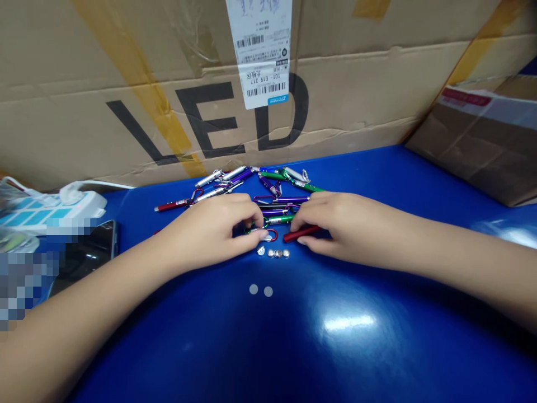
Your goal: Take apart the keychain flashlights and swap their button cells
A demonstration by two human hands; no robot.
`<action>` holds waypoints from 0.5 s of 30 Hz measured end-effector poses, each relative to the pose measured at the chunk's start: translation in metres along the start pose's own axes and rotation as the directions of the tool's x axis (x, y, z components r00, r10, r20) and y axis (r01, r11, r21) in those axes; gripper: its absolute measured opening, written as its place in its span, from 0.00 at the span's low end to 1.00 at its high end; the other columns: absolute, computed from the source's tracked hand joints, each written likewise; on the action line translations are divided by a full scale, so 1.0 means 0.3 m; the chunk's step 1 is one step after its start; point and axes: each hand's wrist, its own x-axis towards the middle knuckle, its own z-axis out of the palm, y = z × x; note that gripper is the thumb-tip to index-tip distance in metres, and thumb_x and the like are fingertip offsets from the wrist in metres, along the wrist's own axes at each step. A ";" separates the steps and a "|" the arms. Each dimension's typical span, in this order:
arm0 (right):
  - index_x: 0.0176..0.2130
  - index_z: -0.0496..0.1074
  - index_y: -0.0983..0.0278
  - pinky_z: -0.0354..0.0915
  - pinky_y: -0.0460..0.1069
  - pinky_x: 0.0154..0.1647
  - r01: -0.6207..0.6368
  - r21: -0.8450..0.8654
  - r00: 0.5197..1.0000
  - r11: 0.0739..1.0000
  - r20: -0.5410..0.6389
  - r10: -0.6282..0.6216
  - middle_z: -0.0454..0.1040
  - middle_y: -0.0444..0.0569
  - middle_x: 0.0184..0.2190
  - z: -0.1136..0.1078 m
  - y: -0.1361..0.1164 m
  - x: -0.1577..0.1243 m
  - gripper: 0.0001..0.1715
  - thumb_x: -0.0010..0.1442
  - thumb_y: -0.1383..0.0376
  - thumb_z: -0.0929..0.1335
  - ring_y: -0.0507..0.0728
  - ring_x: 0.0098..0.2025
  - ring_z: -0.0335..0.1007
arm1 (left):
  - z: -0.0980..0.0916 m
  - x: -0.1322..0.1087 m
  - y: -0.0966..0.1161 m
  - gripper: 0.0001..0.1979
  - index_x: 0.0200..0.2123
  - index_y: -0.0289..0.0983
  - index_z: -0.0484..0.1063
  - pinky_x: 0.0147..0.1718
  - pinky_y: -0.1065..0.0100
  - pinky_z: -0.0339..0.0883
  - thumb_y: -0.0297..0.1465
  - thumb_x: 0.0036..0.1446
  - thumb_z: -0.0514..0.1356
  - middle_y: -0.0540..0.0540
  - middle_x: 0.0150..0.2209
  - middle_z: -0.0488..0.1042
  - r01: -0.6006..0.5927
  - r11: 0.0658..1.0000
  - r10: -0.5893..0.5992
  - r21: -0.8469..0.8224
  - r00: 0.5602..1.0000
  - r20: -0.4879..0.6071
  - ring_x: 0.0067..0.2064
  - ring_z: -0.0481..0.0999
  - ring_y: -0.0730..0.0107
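Observation:
My left hand has its thumb and forefinger closed at a small silver end piece with a red carabiner clip. In my right hand is a red metal penlight tube, pinched between the fingers and thumb. Just below the fingertips, several button cell batteries lie in a row beside a scrap of silver foil. Two pale round discs rest nearer to me. Behind the hands lies a heap of penlights with clips in silver, purple, green and red, partly covered by my fingers.
A large cardboard box marked LED walls off the back of the blue table. Another carton stands at the right. On the left are a white power strip with a cable and a dark phone.

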 end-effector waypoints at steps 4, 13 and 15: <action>0.35 0.76 0.63 0.65 0.52 0.41 0.049 -0.015 0.999 0.999 -0.022 -0.049 0.75 0.49 0.33 0.010 0.005 -0.001 0.07 0.56 0.68 0.66 0.58 0.39 0.70 | -0.006 -0.004 0.026 0.10 0.35 0.42 0.74 0.34 0.68 0.62 0.41 0.56 0.60 0.52 0.35 0.74 0.031 0.999 -0.028 -0.021 0.990 0.142 0.37 0.72 0.68; 0.40 0.75 0.63 0.64 0.54 0.42 0.057 -0.047 0.996 0.997 -0.067 -0.060 0.72 0.51 0.38 0.021 -0.013 -0.003 0.11 0.56 0.64 0.68 0.59 0.40 0.68 | -0.011 -0.009 0.017 0.08 0.36 0.44 0.76 0.39 0.67 0.65 0.30 0.57 0.56 0.54 0.37 0.76 0.016 0.999 -0.005 -0.043 0.968 0.251 0.39 0.74 0.69; 0.40 0.75 0.63 0.62 0.55 0.43 0.103 -0.061 0.988 0.993 -0.111 -0.109 0.71 0.51 0.39 0.027 -0.024 -0.008 0.11 0.56 0.62 0.69 0.60 0.41 0.67 | -0.006 -0.011 0.025 0.07 0.37 0.44 0.75 0.40 0.65 0.65 0.32 0.57 0.58 0.53 0.38 0.76 0.000 1.000 0.004 -0.016 0.974 0.225 0.41 0.74 0.66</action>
